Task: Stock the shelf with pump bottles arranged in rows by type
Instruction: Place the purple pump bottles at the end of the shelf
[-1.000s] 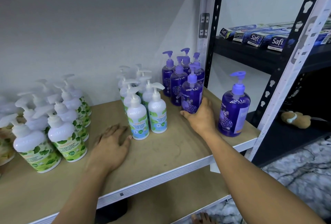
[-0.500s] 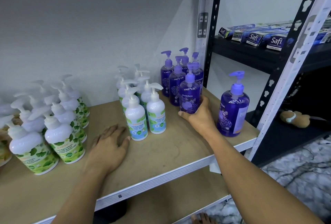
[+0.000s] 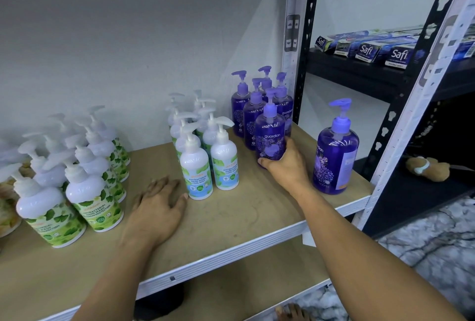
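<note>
Six purple pump bottles (image 3: 253,117) are counted on the wooden shelf (image 3: 244,207). Four are packed at the back toward the 1 o'clock corner, a fifth bottle (image 3: 270,138) is placed just in front of them, and a lone sixth bottle (image 3: 335,151) is set apart at its 3 o'clock, near the front edge. The fifth bottle is held upright, its lower part grasped by the right hand (image 3: 286,166), with fingers curled round the base. Whether that base is set on the board cannot be told. All six are clear-walled, and purple liquid is seen inside them.

At 9 o'clock of the purple group, white mint-label bottles (image 3: 196,169) are stood in two files. At least six are made out, the rear ones being overlapped. Further toward 9 o'clock, white green-leaf bottles (image 3: 95,202) are grouped, and an exact count is prevented by blur and overlap. Both white kinds are opaque, so their contents are not shown.

The left hand (image 3: 156,207) is laid flat on the board, palm down, fingers relaxed, with nothing held, just beside the front mint-label bottle.

At 2 o'clock, at least four Safi boxes (image 3: 397,57) are laid on a black rack (image 3: 359,71), and one brown plush toy (image 3: 428,167) is seen on the tier below
</note>
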Motion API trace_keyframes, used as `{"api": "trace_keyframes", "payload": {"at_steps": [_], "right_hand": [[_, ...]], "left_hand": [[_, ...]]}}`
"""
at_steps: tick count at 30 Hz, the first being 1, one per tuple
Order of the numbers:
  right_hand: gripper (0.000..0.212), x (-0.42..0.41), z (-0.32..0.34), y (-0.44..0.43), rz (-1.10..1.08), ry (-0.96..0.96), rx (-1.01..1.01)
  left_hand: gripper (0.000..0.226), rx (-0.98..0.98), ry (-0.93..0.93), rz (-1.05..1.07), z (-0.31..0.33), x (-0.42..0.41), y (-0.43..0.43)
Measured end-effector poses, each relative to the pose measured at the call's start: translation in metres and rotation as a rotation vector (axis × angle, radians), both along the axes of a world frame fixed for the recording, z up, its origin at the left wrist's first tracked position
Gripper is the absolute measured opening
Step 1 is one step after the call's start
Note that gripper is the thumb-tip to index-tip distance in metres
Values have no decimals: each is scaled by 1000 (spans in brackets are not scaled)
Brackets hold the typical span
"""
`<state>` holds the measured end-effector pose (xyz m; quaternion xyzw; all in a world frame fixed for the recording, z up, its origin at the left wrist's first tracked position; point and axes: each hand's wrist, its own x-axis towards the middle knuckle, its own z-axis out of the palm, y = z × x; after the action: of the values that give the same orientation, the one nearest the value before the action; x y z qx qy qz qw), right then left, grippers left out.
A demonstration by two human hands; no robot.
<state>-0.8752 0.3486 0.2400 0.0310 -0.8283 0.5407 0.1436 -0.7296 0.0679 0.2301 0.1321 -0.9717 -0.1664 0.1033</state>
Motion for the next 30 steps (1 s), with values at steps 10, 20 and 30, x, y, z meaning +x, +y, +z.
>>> {"api": "trace_keyframes", "payload": {"at_steps": [10, 20, 30], "right_hand": [[104, 4, 2, -3, 29, 25, 23], [75, 0, -3, 4, 45, 20, 4], [84, 2, 0, 7, 81, -15, -27]], "left_hand": [[56, -6, -5, -2, 2, 1, 2], [57, -15, -16, -5, 2, 1, 0], [58, -25, -22, -8, 1, 1, -1]]}}
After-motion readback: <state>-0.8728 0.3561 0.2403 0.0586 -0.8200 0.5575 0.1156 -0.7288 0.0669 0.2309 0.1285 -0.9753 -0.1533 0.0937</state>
